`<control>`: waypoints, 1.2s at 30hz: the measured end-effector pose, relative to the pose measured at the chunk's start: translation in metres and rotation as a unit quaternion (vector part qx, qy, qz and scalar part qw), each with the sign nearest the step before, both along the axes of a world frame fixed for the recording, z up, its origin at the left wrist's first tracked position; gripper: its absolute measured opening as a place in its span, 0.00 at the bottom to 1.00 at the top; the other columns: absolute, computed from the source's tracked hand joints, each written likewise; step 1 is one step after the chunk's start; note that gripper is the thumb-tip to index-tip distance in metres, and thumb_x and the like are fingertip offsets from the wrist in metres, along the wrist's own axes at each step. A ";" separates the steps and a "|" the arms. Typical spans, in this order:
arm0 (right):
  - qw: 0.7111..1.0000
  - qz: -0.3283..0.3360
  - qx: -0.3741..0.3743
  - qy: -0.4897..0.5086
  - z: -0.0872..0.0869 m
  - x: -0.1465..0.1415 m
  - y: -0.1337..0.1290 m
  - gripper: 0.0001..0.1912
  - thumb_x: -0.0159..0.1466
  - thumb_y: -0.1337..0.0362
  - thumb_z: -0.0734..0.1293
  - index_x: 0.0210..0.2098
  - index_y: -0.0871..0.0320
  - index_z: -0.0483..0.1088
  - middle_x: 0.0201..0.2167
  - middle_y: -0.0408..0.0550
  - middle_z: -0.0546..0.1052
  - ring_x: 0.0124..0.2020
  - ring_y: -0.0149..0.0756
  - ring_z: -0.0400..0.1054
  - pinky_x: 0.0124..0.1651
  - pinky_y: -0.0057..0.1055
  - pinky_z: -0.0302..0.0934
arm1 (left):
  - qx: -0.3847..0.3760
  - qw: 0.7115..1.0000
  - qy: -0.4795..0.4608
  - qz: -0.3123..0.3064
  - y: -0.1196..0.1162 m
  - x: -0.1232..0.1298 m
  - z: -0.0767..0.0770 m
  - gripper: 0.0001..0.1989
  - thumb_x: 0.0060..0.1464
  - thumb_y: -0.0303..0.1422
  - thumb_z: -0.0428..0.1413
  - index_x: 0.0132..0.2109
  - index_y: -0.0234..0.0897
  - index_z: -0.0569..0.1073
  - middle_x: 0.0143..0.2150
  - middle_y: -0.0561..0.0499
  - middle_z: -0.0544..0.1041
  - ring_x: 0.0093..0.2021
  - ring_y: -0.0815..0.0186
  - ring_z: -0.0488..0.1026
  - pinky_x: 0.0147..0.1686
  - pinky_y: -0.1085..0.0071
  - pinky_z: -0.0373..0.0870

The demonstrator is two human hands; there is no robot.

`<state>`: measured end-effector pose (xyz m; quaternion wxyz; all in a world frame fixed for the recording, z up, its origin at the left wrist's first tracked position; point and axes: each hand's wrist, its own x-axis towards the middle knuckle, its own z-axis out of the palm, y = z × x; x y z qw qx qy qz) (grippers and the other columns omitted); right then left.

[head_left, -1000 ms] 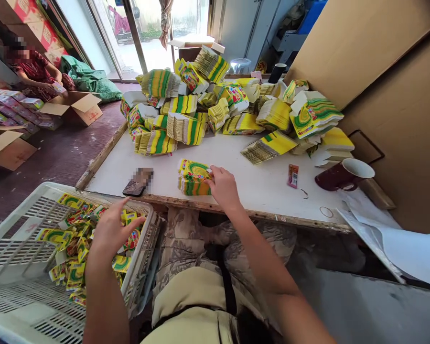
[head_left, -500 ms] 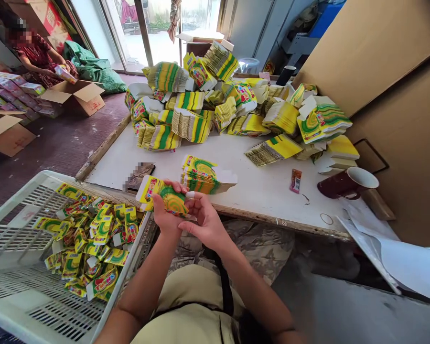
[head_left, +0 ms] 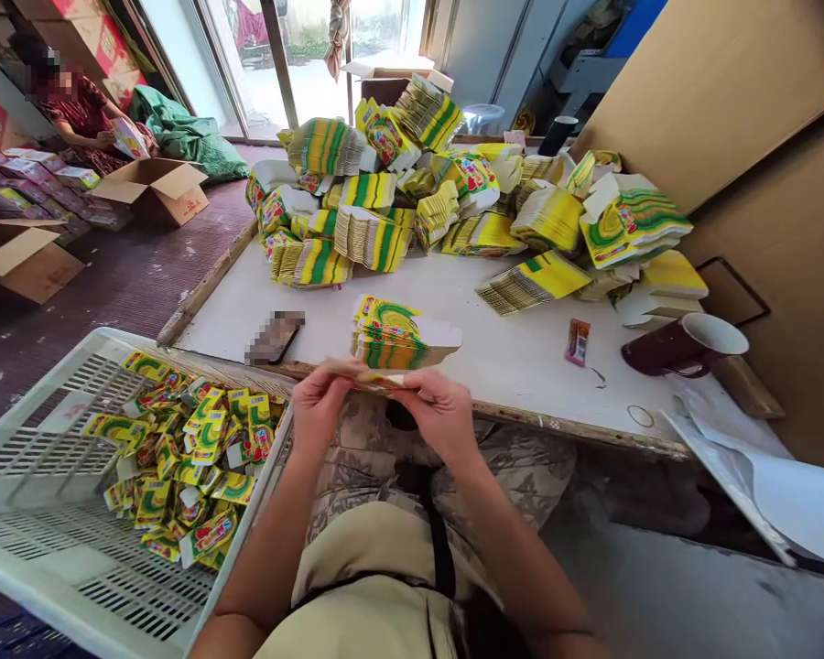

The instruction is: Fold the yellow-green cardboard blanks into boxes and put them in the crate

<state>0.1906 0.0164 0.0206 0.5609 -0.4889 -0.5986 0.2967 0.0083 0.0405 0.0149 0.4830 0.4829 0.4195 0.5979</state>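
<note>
Between my two hands, at the table's front edge, is a small yellow and green carton (head_left: 383,380), seen nearly edge-on. My left hand (head_left: 324,394) pinches its left end, and my right hand (head_left: 439,403) grips the right end. Just beyond them a stack of flat cartons (head_left: 398,334) lies on the white table (head_left: 446,293). Many bundles of flat yellow-green cartons (head_left: 374,229) are heaped farther back. At the left, a white plastic basket (head_left: 55,558) holds several small folded cartons (head_left: 210,435).
A phone (head_left: 275,337) lies near the table's left front edge. To the right are a small sachet (head_left: 578,341), a dark red mug (head_left: 683,346), a rubber band (head_left: 640,416) and white sheets (head_left: 796,494). A person (head_left: 86,119) sits at the back left beside open boxes (head_left: 171,192).
My hands have moved apart to the carton's two ends, and the carton has turned from face-up to nearly edge-on. The view has shifted slightly. The person at the back holds a box at another angle.
</note>
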 end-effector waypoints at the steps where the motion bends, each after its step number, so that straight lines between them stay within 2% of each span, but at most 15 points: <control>1: 0.998 -0.013 0.030 -0.053 0.002 0.007 0.000 0.07 0.63 0.59 0.69 0.31 0.50 0.78 0.30 0.45 0.80 0.32 0.39 0.71 0.38 0.38 0.66 | 0.020 0.999 0.010 -0.030 0.002 -0.009 0.009 0.30 0.49 0.57 0.59 0.51 0.40 0.75 0.49 0.45 0.79 0.50 0.55 0.76 0.51 0.60 0.71; 3: 0.985 -0.013 0.078 -0.155 0.005 0.018 0.000 0.09 0.66 0.62 0.66 0.34 0.47 0.79 0.35 0.45 0.82 0.39 0.41 0.73 0.49 0.44 0.64 | 0.073 0.992 0.063 -0.076 0.004 -0.023 0.029 0.46 0.42 0.66 0.56 0.61 0.41 0.68 0.61 0.40 0.71 0.60 0.50 0.69 0.58 0.56 0.66; 5: 0.968 0.031 0.109 -0.224 0.008 0.022 -0.002 0.12 0.67 0.64 0.63 0.37 0.43 0.79 0.38 0.41 0.82 0.45 0.41 0.73 0.59 0.49 0.59 | 0.086 0.967 0.197 -0.136 0.002 -0.026 0.042 0.53 0.35 0.63 0.62 0.64 0.40 0.63 0.64 0.38 0.67 0.64 0.47 0.65 0.61 0.54 0.62; 8: 0.957 0.068 0.149 -0.238 0.010 0.016 -0.008 0.10 0.67 0.61 0.64 0.41 0.40 0.77 0.47 0.38 0.80 0.56 0.42 0.68 0.69 0.52 0.46 | 0.033 0.906 0.377 -0.189 -0.004 -0.012 0.042 0.43 0.40 0.48 0.68 0.61 0.37 0.65 0.56 0.38 0.74 0.55 0.49 0.73 0.54 0.55 0.69; 10: 0.975 0.006 0.137 -0.175 0.010 0.008 -0.013 0.13 0.65 0.55 0.67 0.50 0.43 0.74 0.58 0.43 0.73 0.66 0.48 0.57 0.71 0.55 0.39 | 0.010 0.888 0.427 -0.169 -0.009 0.002 0.033 0.34 0.46 0.41 0.65 0.58 0.36 0.65 0.48 0.42 0.78 0.46 0.53 0.77 0.45 0.59 0.73; 12: 0.995 -0.051 0.067 -0.060 0.007 0.000 -0.015 0.26 0.64 0.50 0.67 0.60 0.48 0.66 0.65 0.50 0.64 0.70 0.51 0.49 0.70 0.56 0.42 | 0.034 0.880 0.447 -0.156 -0.013 0.010 0.022 0.32 0.47 0.37 0.63 0.59 0.37 0.63 0.47 0.44 0.77 0.45 0.55 0.77 0.43 0.61 0.73; 14: 0.996 0.000 -0.051 0.073 0.002 -0.007 -0.013 0.32 0.64 0.47 0.65 0.64 0.51 0.60 0.66 0.52 0.63 0.68 0.50 0.53 0.68 0.52 0.50 | 0.100 0.868 0.452 -0.177 -0.015 0.014 0.014 0.38 0.47 0.32 0.62 0.63 0.40 0.57 0.54 0.43 0.74 0.51 0.54 0.74 0.48 0.61 0.72; 17: 0.932 0.173 -0.215 0.236 -0.009 -0.014 -0.006 0.35 0.61 0.43 0.67 0.61 0.52 0.63 0.60 0.53 0.71 0.61 0.49 0.65 0.63 0.49 0.61 | 0.178 0.847 0.456 -0.205 -0.017 0.014 0.009 0.42 0.48 0.28 0.60 0.67 0.43 0.51 0.61 0.42 0.69 0.58 0.54 0.70 0.52 0.61 0.71; 19: 0.900 0.215 -0.254 0.280 -0.016 -0.016 -0.003 0.39 0.58 0.39 0.68 0.62 0.53 0.63 0.58 0.53 0.73 0.59 0.49 0.67 0.62 0.50 0.62 | 0.190 0.846 0.459 -0.195 -0.017 0.013 0.009 0.37 0.49 0.27 0.59 0.64 0.44 0.55 0.59 0.43 0.69 0.56 0.55 0.71 0.50 0.62 0.72; 22: 0.934 0.175 -0.196 0.244 -0.019 -0.016 -0.005 0.44 0.60 0.36 0.63 0.67 0.54 0.56 0.62 0.56 0.69 0.62 0.49 0.64 0.64 0.50 0.59 | 0.169 0.854 0.453 -0.193 -0.017 0.012 0.007 0.29 0.47 0.27 0.58 0.56 0.43 0.60 0.54 0.46 0.72 0.52 0.57 0.74 0.45 0.64 0.72; 25: 0.979 0.170 -0.080 0.074 -0.015 -0.014 -0.012 0.41 0.64 0.43 0.64 0.70 0.55 0.51 0.68 0.56 0.60 0.69 0.48 0.54 0.69 0.47 0.51 | 0.147 0.862 0.436 -0.214 -0.015 0.014 0.000 0.32 0.44 0.27 0.57 0.56 0.41 0.57 0.48 0.46 0.74 0.43 0.57 0.77 0.39 0.65 0.73; 27: 0.982 0.182 -0.017 -0.048 -0.012 -0.012 -0.015 0.32 0.68 0.55 0.64 0.69 0.52 0.55 0.71 0.52 0.54 0.71 0.45 0.49 0.70 0.44 0.49 | 0.165 0.868 0.423 -0.201 -0.013 0.016 -0.005 0.36 0.43 0.27 0.56 0.59 0.38 0.53 0.49 0.43 0.72 0.42 0.57 0.77 0.38 0.64 0.73; 30: 0.983 0.140 0.046 -0.105 -0.014 -0.008 -0.013 0.24 0.70 0.67 0.57 0.64 0.49 0.63 0.70 0.49 0.57 0.69 0.39 0.54 0.67 0.40 0.54 | 0.195 0.874 0.425 -0.133 -0.011 0.018 -0.006 0.38 0.42 0.27 0.58 0.59 0.37 0.51 0.55 0.37 0.66 0.48 0.55 0.74 0.44 0.59 0.72; 33: 0.993 0.061 0.072 -0.074 -0.019 -0.003 -0.008 0.26 0.70 0.68 0.57 0.66 0.48 0.60 0.68 0.51 0.61 0.67 0.38 0.58 0.67 0.40 0.56 | 0.174 0.854 0.486 -0.071 -0.011 0.013 0.003 0.32 0.42 0.27 0.61 0.55 0.37 0.58 0.53 0.40 0.69 0.52 0.51 0.71 0.50 0.54 0.69; 36: 0.988 0.083 0.068 -0.109 -0.021 0.000 -0.009 0.33 0.68 0.63 0.64 0.70 0.53 0.51 0.71 0.56 0.53 0.71 0.45 0.48 0.68 0.45 0.53 | 0.155 0.850 0.497 -0.079 -0.013 0.004 0.015 0.25 0.44 0.27 0.61 0.51 0.40 0.65 0.47 0.46 0.74 0.49 0.55 0.72 0.49 0.58 0.69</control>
